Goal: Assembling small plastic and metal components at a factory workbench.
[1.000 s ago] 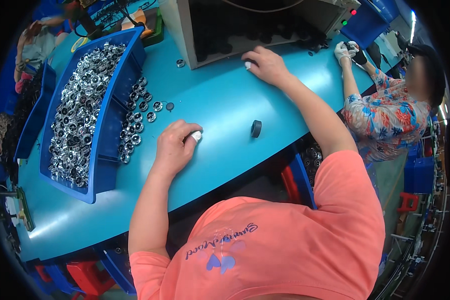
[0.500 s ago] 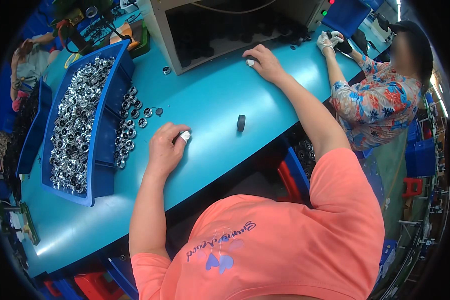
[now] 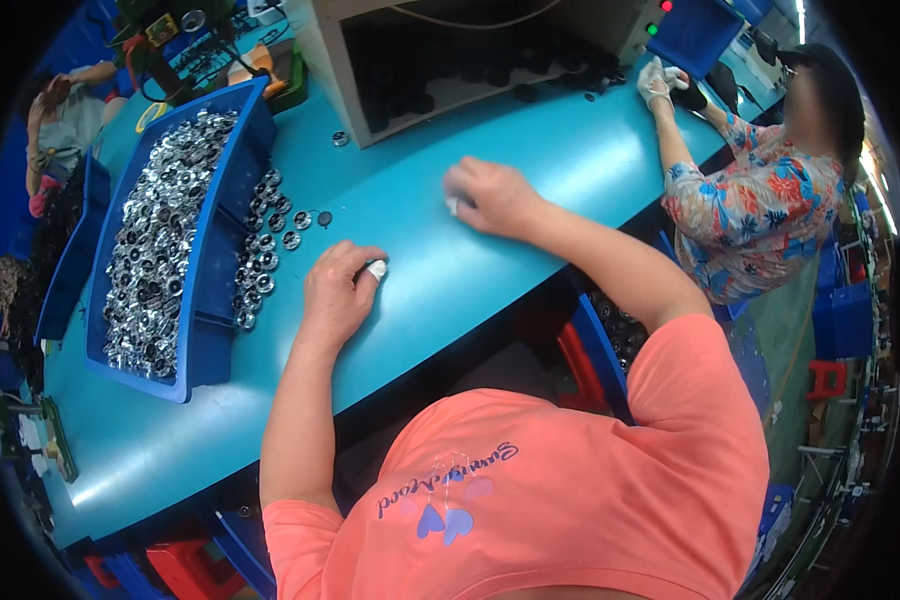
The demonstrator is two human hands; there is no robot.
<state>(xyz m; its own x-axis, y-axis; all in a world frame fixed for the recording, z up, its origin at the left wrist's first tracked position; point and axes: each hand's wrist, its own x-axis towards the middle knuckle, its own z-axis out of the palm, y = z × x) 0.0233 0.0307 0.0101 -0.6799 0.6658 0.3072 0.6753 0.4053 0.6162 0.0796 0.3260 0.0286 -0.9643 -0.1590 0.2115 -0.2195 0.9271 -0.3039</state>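
Lying near the left fingers (image 3: pixel 356 255) — loose silvery parts (image 3: pixel 268 260).

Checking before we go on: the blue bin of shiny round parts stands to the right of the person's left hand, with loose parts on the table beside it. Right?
Not quite: the blue bin of shiny round parts stands to the left of the left hand, as the head view shows, with loose parts on the table beside it.

Smooth plas. bin (image 3: pixel 210 355), shiny (metal-look) pcs (image 3: pixel 150 280)
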